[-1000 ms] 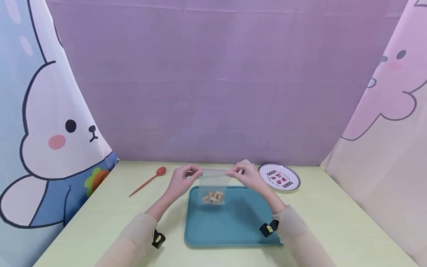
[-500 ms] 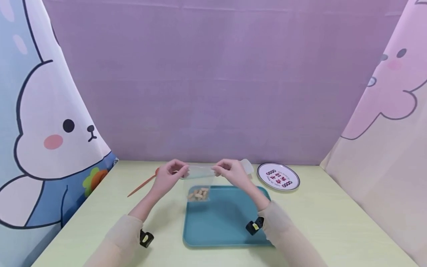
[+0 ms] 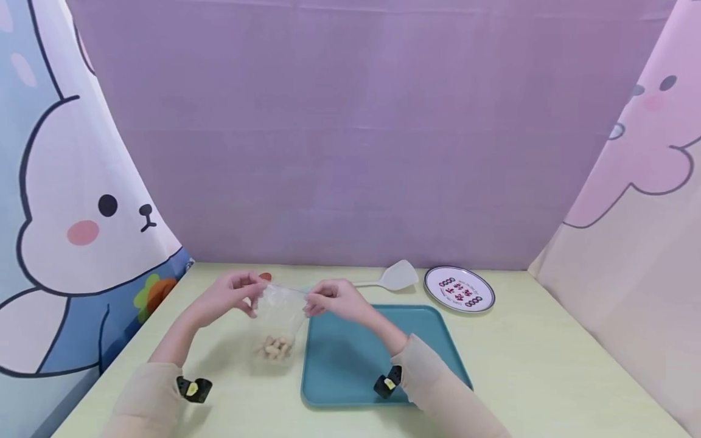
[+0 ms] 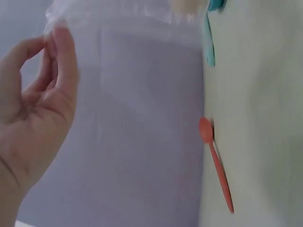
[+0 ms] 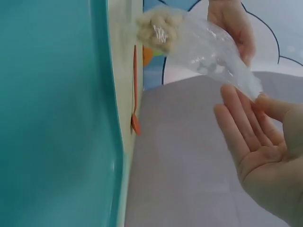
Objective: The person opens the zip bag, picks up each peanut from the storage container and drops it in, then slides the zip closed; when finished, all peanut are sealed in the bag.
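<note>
A clear plastic bag point(image 3: 282, 313) hangs upright between both hands, stretched along its top edge. Several tan, peanut-like pieces point(image 3: 275, 348) are gathered at its bottom. My left hand point(image 3: 230, 297) pinches the bag's upper left corner between thumb and fingers. At the upper right corner, my right hand point(image 3: 341, 301) pinches the edge, its thumb against the index finger in the right wrist view, with the other fingers spread out. The bag hangs over the table just left of the teal tray point(image 3: 342, 371).
Behind the tray lies a white spatula point(image 3: 398, 277), its handle partly hidden by the right hand. Right of it is a white plate point(image 3: 460, 286) with red writing. An orange spoon point(image 4: 206, 130) lies at the left, mostly covered by the left hand in the head view.
Both hands have carried the bag left, from over the tray to over the table beside it. The spatula has come into view, while the spoon is now mostly covered.
</note>
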Tool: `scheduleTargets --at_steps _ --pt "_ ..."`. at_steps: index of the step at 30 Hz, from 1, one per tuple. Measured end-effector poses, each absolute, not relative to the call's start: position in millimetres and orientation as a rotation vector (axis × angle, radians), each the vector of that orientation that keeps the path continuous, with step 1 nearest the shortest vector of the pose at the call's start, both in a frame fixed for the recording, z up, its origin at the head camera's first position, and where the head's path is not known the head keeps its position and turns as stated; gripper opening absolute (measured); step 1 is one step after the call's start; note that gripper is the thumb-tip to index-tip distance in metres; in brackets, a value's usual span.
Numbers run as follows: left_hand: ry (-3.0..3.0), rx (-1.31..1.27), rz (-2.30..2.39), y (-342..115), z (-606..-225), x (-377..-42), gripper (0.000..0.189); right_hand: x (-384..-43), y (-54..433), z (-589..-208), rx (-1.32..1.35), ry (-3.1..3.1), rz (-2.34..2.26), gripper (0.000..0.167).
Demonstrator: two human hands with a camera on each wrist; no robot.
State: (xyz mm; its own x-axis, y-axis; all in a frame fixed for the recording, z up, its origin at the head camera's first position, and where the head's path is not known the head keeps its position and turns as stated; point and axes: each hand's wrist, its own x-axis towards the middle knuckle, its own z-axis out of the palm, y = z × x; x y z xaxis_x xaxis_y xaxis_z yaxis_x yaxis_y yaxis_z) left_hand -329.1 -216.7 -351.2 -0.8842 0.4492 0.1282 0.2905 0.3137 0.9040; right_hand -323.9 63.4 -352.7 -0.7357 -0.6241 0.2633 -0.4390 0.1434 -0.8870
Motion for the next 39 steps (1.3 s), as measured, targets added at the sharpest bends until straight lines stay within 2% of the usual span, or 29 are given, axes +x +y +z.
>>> scheduleTargets --at_steps 11,18,23,29,39 --pt "2.387 0.498 1.449 -218.9 -383.4 -342.5 0.038 -333.3 64.6 -376.2 -0.760 2.485 -1.547 0.025" --pt "2.549 0.380 1.443 -209.4 -401.5 -357.3 0.026 -314.4 83.7 -355.2 -0.762 2.597 -1.536 0.022" --pt "2.625 0.275 1.399 -206.2 -410.0 -361.0 0.033 -320.1 103.1 -354.3 -0.778 2.635 -1.531 0.021" --pt "2.706 0.253 1.348 -210.5 -406.8 -354.4 0.042 -344.1 137.2 -367.1 -0.879 2.735 -1.486 0.022" --pt "3.043 0.331 1.312 -227.9 -385.9 -342.9 0.029 -343.3 198.6 -350.3 -0.934 3.057 -1.320 0.020"
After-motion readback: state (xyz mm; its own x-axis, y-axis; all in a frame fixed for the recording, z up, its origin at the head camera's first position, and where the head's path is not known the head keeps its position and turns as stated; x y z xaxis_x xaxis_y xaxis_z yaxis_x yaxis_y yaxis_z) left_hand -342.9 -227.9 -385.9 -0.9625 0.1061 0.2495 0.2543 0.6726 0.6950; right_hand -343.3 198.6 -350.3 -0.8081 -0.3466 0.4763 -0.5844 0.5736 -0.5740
